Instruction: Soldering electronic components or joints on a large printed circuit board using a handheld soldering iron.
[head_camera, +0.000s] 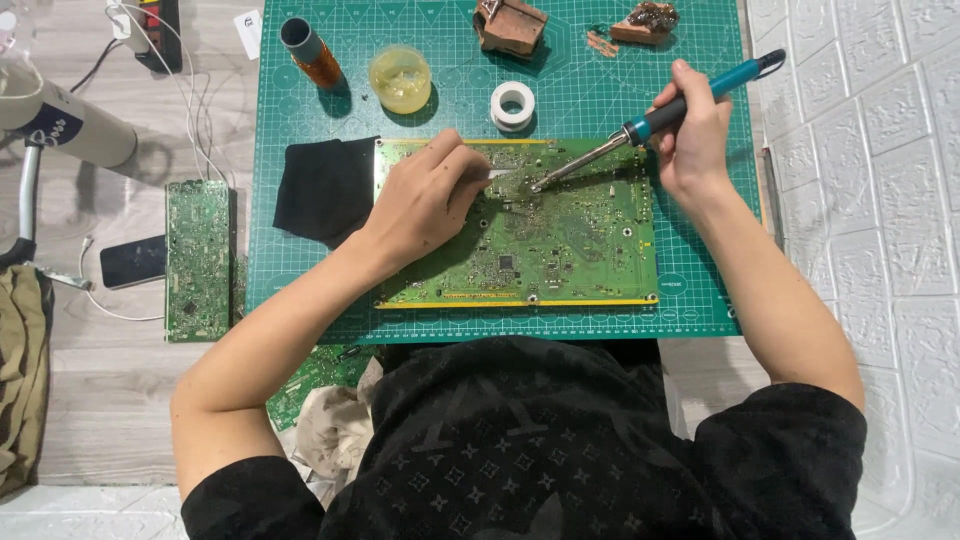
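The green circuit board (540, 235) lies flat on the green cutting mat (300, 90), which covers the middle of the worktop (120, 400). The right hand (690, 130) grips the blue-handled soldering iron (650, 125), fingers clenched around the handle, with the metal tip lowered to the upper middle of the board. The left hand (425, 195) rests on the board's upper left area, fingers pinched on a thin silvery item, probably tweezers (500, 174), whose end points toward the iron tip. Judged from this position, work at one joint is in progress; no finished or remaining joints can be distinguished at this scale. Behind the board stand a round tub of yellow flux (400, 80), a white tape roll (513, 105), and an orange-wound coil on a grey tube (312, 52). A black cloth (322, 190) lies just left of the board. A second narrow circuit board (198, 260) and a dark phone (132, 262) lie off the mat at left. No readable label placement can be told.
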